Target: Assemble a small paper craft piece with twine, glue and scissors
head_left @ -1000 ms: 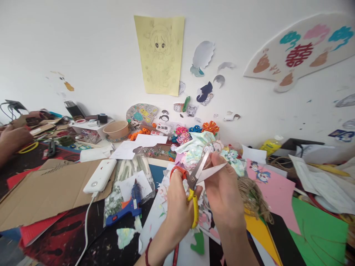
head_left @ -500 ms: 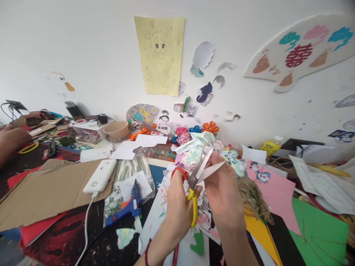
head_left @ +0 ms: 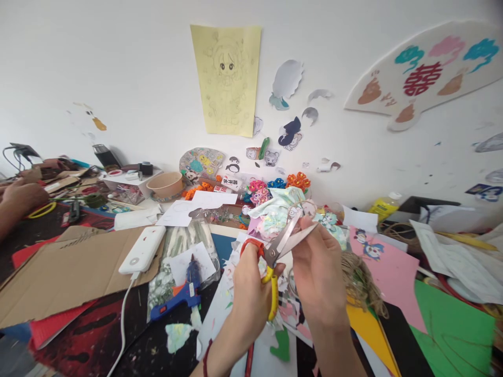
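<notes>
My left hand (head_left: 249, 288) is closed around the handles of a pair of scissors (head_left: 281, 247), one loop red and the other yellow. The blades stand partly apart and point up and to the right. Close by the blades, my right hand (head_left: 318, 267) has its thumb and fingers pressed together; whatever they pinch is mostly hidden. A small pale pink cutout (head_left: 309, 208) shows just beyond the fingertips, but I cannot tell whether they touch it. Behind the scissors lies a crumpled pastel green and yellow piece (head_left: 275, 220).
A blue glue gun (head_left: 178, 298) lies left of my hands, with a white power bank (head_left: 142, 250) on cardboard (head_left: 74, 277). Twine (head_left: 363, 283), pink paper (head_left: 393, 269) and green paper (head_left: 451, 330) lie to the right. Another person's hand (head_left: 23, 196) is at far left.
The scissor blades have drawn slightly closer together beside my right fingers. At far left, the other person's hand has shifted a little to the right.
</notes>
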`<action>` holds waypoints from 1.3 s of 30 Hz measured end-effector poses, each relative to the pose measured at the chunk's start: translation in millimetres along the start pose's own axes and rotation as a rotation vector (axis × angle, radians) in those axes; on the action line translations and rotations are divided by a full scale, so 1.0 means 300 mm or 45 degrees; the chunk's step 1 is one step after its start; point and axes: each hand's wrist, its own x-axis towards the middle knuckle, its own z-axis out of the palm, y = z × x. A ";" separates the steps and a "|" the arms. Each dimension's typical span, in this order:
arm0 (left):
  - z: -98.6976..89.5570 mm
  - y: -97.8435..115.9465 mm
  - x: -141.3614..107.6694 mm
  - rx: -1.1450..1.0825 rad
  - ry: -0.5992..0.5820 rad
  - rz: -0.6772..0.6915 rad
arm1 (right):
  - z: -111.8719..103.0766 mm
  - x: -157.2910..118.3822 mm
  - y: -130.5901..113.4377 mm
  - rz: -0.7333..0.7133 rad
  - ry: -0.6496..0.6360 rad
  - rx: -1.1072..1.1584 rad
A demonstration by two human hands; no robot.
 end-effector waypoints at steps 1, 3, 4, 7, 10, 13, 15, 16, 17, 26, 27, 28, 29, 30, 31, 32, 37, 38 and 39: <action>-0.001 -0.001 0.000 0.001 -0.003 -0.003 | -0.001 0.000 0.000 -0.007 -0.010 0.006; -0.002 -0.002 -0.001 0.012 -0.002 0.000 | -0.001 -0.001 -0.002 -0.017 -0.031 0.024; -0.003 -0.002 -0.002 0.024 0.001 0.000 | -0.001 -0.002 -0.002 -0.020 -0.043 0.033; -0.004 0.000 -0.005 0.070 0.016 -0.008 | -0.001 -0.005 -0.004 0.000 -0.078 0.042; -0.004 0.001 -0.005 0.081 0.015 -0.017 | -0.001 -0.004 -0.007 0.002 -0.098 0.055; -0.006 -0.002 -0.007 0.067 -0.020 -0.031 | -0.005 0.002 -0.013 -0.032 -0.079 0.066; -0.007 -0.006 -0.011 0.069 -0.030 -0.047 | -0.009 0.007 -0.019 -0.029 -0.052 0.061; -0.006 -0.009 -0.013 0.069 -0.034 -0.060 | -0.012 0.008 -0.021 -0.022 -0.042 0.062; -0.006 -0.012 -0.016 0.066 -0.037 -0.076 | -0.014 0.009 -0.024 -0.014 -0.037 0.067; 0.005 -0.017 -0.030 0.063 -0.091 -0.164 | -0.015 0.009 -0.030 0.015 -0.021 0.140; 0.005 -0.016 -0.031 0.061 -0.097 -0.177 | -0.013 0.009 -0.031 0.015 -0.020 0.144; 0.005 -0.016 -0.031 0.056 -0.103 -0.186 | -0.013 0.009 -0.032 0.013 -0.019 0.145; 0.005 -0.016 -0.032 0.049 -0.107 -0.190 | -0.012 0.009 -0.032 0.011 -0.019 0.145; 0.004 -0.015 -0.032 0.044 -0.109 -0.188 | -0.012 0.009 -0.033 0.010 -0.020 0.142; 0.003 -0.016 -0.032 0.040 -0.106 -0.181 | -0.013 0.008 -0.033 0.011 -0.024 0.138; 0.002 -0.016 -0.033 0.039 -0.101 -0.172 | -0.014 0.007 -0.033 0.010 -0.029 0.133; -0.002 -0.019 -0.034 0.044 -0.092 -0.141 | -0.016 0.005 -0.034 0.015 -0.024 0.131; -0.002 -0.019 -0.034 0.039 -0.093 -0.142 | -0.016 0.005 -0.035 0.019 -0.019 0.124; -0.001 -0.019 -0.034 0.032 -0.090 -0.141 | -0.015 0.005 -0.035 0.022 -0.018 0.113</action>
